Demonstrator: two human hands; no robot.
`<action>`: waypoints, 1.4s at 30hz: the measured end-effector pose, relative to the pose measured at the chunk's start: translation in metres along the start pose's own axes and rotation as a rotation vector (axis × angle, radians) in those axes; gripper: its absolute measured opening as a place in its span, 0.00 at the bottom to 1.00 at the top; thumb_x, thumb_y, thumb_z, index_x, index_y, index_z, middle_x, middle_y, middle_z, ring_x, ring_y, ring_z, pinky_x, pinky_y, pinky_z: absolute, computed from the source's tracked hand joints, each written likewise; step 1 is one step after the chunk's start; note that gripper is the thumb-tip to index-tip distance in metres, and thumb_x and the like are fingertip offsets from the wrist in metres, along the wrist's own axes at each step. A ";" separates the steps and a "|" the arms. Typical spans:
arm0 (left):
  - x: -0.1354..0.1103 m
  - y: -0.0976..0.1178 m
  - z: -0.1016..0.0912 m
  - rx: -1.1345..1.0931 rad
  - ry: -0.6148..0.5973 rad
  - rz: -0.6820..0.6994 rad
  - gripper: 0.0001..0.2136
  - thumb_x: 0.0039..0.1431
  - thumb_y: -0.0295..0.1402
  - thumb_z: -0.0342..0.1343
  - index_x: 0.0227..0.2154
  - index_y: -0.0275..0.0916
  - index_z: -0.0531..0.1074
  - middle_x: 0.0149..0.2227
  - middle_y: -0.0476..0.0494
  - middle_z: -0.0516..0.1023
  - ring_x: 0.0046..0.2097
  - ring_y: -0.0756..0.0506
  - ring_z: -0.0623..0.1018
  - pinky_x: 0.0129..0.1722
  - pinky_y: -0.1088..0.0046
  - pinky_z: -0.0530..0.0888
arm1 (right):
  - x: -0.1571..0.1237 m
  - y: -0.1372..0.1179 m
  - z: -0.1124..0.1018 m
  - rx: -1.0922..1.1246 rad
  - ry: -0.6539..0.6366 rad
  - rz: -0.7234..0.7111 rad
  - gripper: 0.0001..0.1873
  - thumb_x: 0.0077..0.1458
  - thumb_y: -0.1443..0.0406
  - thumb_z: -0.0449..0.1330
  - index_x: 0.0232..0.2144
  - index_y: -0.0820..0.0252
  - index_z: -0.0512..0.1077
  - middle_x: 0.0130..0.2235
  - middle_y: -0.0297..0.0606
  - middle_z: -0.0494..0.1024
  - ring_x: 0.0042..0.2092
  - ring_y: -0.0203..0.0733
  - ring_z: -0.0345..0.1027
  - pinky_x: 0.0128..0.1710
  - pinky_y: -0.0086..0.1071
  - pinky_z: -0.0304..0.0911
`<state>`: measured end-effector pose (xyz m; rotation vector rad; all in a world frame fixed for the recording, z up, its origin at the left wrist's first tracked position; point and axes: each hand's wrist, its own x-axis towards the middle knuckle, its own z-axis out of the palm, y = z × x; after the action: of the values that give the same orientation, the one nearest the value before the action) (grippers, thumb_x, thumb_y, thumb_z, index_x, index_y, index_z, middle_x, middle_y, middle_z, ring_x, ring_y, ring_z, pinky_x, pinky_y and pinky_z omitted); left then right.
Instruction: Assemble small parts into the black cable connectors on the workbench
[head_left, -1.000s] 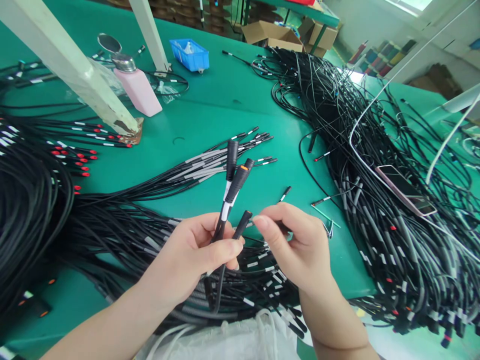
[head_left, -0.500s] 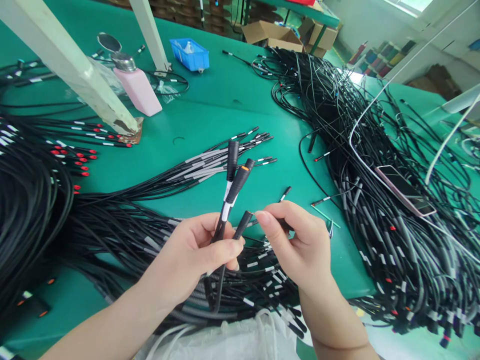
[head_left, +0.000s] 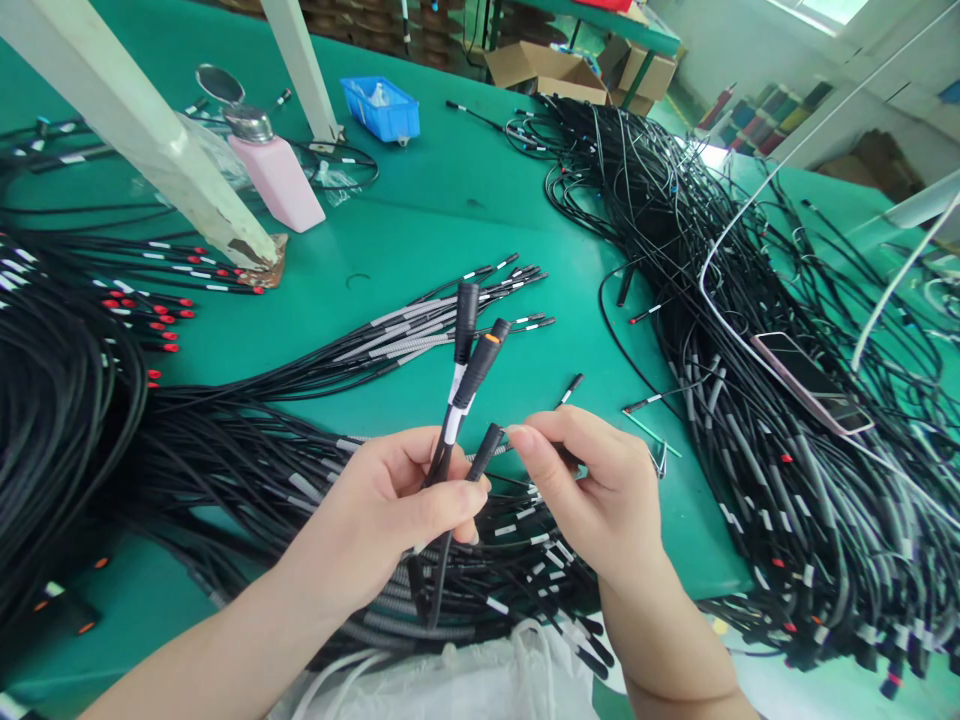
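My left hand [head_left: 409,495] is closed on black cables. Two of their plug ends stand up above the fist: one plain black connector [head_left: 466,320] and one black connector with an orange ring [head_left: 482,365], with white labels below them. A third, shorter black connector [head_left: 487,450] sticks out between thumb and fingers, its open end tilted up to the right. My right hand [head_left: 592,490] is pinched, thumb against forefinger, right by that open end. Whatever lies in the pinch is too small to make out. Below both hands lies a bundle of black cables [head_left: 300,450] with grey sleeves and white labels.
A large heap of black cables [head_left: 675,260] runs along the right, with a phone [head_left: 810,380] on it. At the left are coiled cables [head_left: 67,400], a pale post [head_left: 165,150], a pink pump bottle [head_left: 277,180] and a blue bin [head_left: 381,110] on the green table [head_left: 420,220].
My right fingertips have shifted very slightly left, towards the end of the short connector. My left hand keeps its hold on the cables.
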<state>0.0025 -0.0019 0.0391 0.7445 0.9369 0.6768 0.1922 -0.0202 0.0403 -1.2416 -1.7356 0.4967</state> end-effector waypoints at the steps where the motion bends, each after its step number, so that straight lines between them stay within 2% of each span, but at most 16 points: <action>1: 0.000 0.000 0.000 0.009 -0.001 0.000 0.06 0.43 0.24 0.67 0.20 0.40 0.78 0.19 0.54 0.79 0.21 0.54 0.71 0.23 0.82 0.66 | 0.000 0.000 -0.001 0.046 -0.025 0.030 0.13 0.67 0.70 0.64 0.28 0.59 0.75 0.22 0.25 0.69 0.24 0.30 0.57 0.24 0.27 0.54; 5: 0.000 0.001 0.000 0.034 0.018 0.012 0.06 0.44 0.26 0.69 0.19 0.40 0.77 0.18 0.54 0.78 0.20 0.54 0.70 0.23 0.82 0.65 | 0.000 0.000 -0.004 0.167 -0.085 0.104 0.14 0.68 0.68 0.63 0.27 0.59 0.74 0.22 0.25 0.68 0.23 0.30 0.56 0.22 0.26 0.54; 10: -0.002 0.003 0.001 0.042 0.026 -0.002 0.07 0.42 0.27 0.68 0.19 0.40 0.75 0.18 0.53 0.78 0.20 0.54 0.70 0.23 0.82 0.64 | -0.001 -0.002 -0.002 -0.007 0.033 0.011 0.13 0.68 0.69 0.63 0.28 0.59 0.74 0.23 0.27 0.72 0.24 0.30 0.59 0.25 0.27 0.56; 15: -0.001 0.002 0.001 0.070 0.035 0.008 0.08 0.44 0.30 0.69 0.19 0.41 0.75 0.18 0.54 0.78 0.20 0.53 0.70 0.23 0.81 0.63 | -0.001 -0.001 0.001 -0.064 0.029 -0.022 0.13 0.68 0.68 0.63 0.28 0.59 0.74 0.24 0.27 0.74 0.24 0.31 0.60 0.25 0.27 0.57; 28: -0.002 0.003 -0.001 0.089 0.007 -0.005 0.07 0.46 0.28 0.67 0.21 0.40 0.74 0.20 0.52 0.78 0.23 0.53 0.69 0.26 0.78 0.63 | -0.002 -0.002 0.000 -0.141 0.037 -0.040 0.15 0.70 0.66 0.62 0.28 0.58 0.74 0.23 0.29 0.74 0.24 0.32 0.61 0.25 0.29 0.58; 31: -0.002 0.002 -0.002 0.104 0.000 -0.020 0.06 0.46 0.29 0.68 0.22 0.39 0.75 0.20 0.52 0.79 0.23 0.52 0.68 0.25 0.77 0.61 | 0.000 -0.002 -0.002 -0.072 -0.008 0.012 0.15 0.70 0.65 0.62 0.28 0.58 0.76 0.22 0.28 0.72 0.23 0.32 0.59 0.23 0.29 0.57; 34: -0.003 0.002 0.000 0.118 0.015 -0.027 0.06 0.46 0.29 0.68 0.22 0.39 0.75 0.20 0.52 0.79 0.23 0.53 0.68 0.25 0.77 0.60 | 0.003 0.000 -0.006 0.098 -0.093 0.114 0.15 0.69 0.65 0.63 0.27 0.58 0.77 0.21 0.27 0.70 0.22 0.31 0.57 0.21 0.28 0.54; 36: -0.002 0.003 0.002 0.115 0.023 -0.018 0.07 0.46 0.29 0.68 0.21 0.39 0.74 0.19 0.53 0.78 0.22 0.53 0.68 0.25 0.77 0.61 | 0.003 0.000 -0.007 0.200 -0.134 0.149 0.16 0.68 0.64 0.64 0.26 0.58 0.77 0.21 0.27 0.72 0.22 0.31 0.58 0.21 0.28 0.55; 38: -0.002 0.004 0.003 0.097 0.024 -0.008 0.08 0.46 0.29 0.68 0.20 0.39 0.73 0.18 0.53 0.77 0.22 0.53 0.69 0.25 0.78 0.62 | 0.002 0.000 -0.007 0.223 -0.117 0.134 0.14 0.67 0.65 0.65 0.26 0.58 0.78 0.22 0.27 0.74 0.22 0.31 0.60 0.21 0.27 0.56; 42: -0.002 0.004 0.003 0.083 0.032 -0.005 0.10 0.46 0.30 0.69 0.20 0.40 0.71 0.19 0.53 0.77 0.22 0.53 0.69 0.25 0.78 0.63 | -0.001 -0.001 -0.004 0.051 0.016 0.069 0.13 0.67 0.66 0.65 0.28 0.58 0.77 0.23 0.29 0.77 0.24 0.32 0.63 0.23 0.29 0.58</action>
<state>0.0037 -0.0020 0.0447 0.8066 1.0008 0.6506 0.1951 -0.0226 0.0427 -1.2694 -1.6611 0.5664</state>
